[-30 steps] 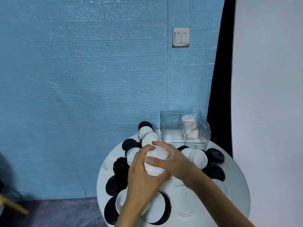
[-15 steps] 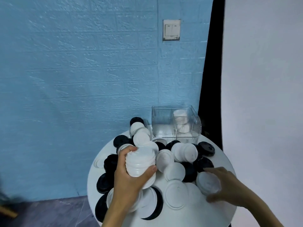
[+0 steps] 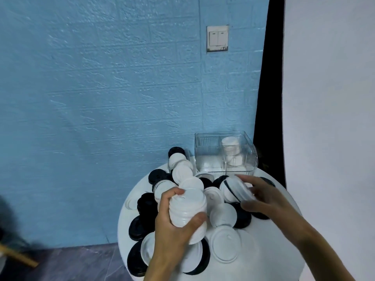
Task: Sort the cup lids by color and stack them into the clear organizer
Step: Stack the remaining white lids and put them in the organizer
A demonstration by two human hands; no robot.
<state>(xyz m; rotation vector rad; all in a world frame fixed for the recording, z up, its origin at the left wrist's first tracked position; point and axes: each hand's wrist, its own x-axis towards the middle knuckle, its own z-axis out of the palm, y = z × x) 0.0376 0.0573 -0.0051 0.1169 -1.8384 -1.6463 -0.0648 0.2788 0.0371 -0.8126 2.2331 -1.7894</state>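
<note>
My left hand (image 3: 172, 228) grips a tall stack of white lids (image 3: 187, 207) above the round white table (image 3: 269, 258). My right hand (image 3: 261, 197) grasps a short tilted clump of white lids (image 3: 233, 188) with a black one among them, just in front of the clear organizer (image 3: 207, 155). The organizer stands at the table's far edge; its right compartment holds a stack of white lids (image 3: 231, 153), its left compartment looks bare. Loose black lids (image 3: 146, 201) and white lids (image 3: 223, 217) cover the table.
A blue brick-pattern wall with a light switch (image 3: 217, 38) rises behind the table. A black curtain strip (image 3: 263, 110) and a white panel stand to the right. Dark floor shows at lower left, with a wooden stick (image 3: 16, 255) lying there.
My right hand left the stack, reached to the table's right side, then moved up to the lids in front of the organizer and took hold of them. My left hand keeps holding the white stack.
</note>
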